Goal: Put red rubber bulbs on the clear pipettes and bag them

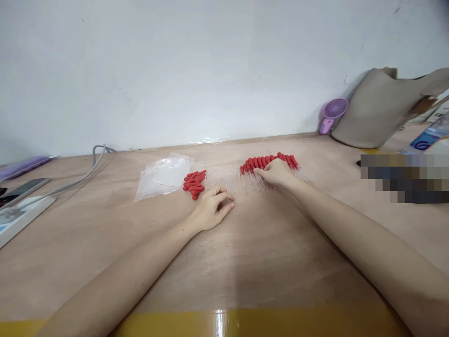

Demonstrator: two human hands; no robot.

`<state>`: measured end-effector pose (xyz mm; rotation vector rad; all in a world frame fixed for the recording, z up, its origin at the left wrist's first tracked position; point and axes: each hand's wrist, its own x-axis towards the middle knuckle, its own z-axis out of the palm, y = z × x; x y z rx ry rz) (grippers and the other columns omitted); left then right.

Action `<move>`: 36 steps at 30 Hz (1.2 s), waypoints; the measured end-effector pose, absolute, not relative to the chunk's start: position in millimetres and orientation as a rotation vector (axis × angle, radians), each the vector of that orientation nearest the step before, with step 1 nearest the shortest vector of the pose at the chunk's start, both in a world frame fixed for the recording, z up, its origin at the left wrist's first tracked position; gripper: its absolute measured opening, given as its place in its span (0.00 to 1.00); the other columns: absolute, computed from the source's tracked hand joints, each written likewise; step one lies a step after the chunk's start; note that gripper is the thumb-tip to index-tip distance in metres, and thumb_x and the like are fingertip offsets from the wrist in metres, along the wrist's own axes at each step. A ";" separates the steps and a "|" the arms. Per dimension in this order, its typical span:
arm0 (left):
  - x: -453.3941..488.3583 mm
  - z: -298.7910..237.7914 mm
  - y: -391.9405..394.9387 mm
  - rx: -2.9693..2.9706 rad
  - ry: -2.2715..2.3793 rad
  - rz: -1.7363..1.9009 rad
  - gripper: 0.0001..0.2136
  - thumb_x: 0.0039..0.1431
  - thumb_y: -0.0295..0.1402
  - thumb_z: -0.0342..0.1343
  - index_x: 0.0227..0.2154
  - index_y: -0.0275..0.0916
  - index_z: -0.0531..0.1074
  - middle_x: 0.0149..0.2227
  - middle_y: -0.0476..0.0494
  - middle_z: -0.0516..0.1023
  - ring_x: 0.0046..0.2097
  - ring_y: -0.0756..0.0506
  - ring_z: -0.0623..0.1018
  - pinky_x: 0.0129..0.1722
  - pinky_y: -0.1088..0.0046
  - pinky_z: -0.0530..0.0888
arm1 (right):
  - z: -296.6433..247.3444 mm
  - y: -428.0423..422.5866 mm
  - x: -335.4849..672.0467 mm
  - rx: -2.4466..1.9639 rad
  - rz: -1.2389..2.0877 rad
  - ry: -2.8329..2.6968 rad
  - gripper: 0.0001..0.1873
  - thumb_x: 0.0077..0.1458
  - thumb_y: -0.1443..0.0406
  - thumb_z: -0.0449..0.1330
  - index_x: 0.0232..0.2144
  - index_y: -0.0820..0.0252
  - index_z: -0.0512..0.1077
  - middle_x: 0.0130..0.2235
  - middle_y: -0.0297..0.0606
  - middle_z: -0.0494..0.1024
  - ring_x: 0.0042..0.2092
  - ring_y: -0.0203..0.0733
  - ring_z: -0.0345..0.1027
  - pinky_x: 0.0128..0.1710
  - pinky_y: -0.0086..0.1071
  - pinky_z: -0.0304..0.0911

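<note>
A row of clear droppers with red rubber bulbs (268, 161) lies across the far middle of the wooden table (245, 262). My right hand (277, 172) rests on that row with fingers curled over the glass tubes. A smaller bundle of red-bulbed droppers (194, 181) lies to the left, tubes pointing right. My left hand (212, 208) sits just in front of that bundle, fingers loosely bent and touching the table near the tube tips. Clear plastic bags (163, 178) lie left of the small bundle.
A grey felt bag (379, 110) and a small purple fan (332, 113) stand at the back right by the white wall. A grey cable (75, 180), a phone (23, 188) and a white board (21, 215) lie at the left. Yellow tape (217, 323) marks the near edge.
</note>
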<state>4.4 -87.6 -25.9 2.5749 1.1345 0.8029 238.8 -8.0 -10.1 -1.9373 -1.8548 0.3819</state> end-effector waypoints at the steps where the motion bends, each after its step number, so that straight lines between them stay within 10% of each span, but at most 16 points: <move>1: 4.3 -25.9 -87.7 2.577 1.138 0.799 0.08 0.57 0.33 0.50 0.37 0.38 0.71 0.36 0.45 0.68 0.31 0.51 0.69 0.33 0.72 0.70 | -9.6 -8.9 238.2 -1.956 0.364 -1.855 0.23 0.46 0.49 0.55 0.12 0.59 0.66 0.18 0.37 0.69 0.25 0.39 0.65 0.24 0.30 0.55; 36: -20.2 -13.4 -80.7 3.053 1.451 0.787 0.11 0.58 0.28 0.45 0.40 0.38 0.70 0.38 0.37 0.71 0.41 0.40 0.69 0.39 0.62 0.66 | 2.4 -34.0 172.3 -1.939 -0.001 -2.149 0.17 0.58 0.64 0.45 0.40 0.69 0.69 0.36 0.55 0.75 0.37 0.49 0.70 0.31 0.35 0.57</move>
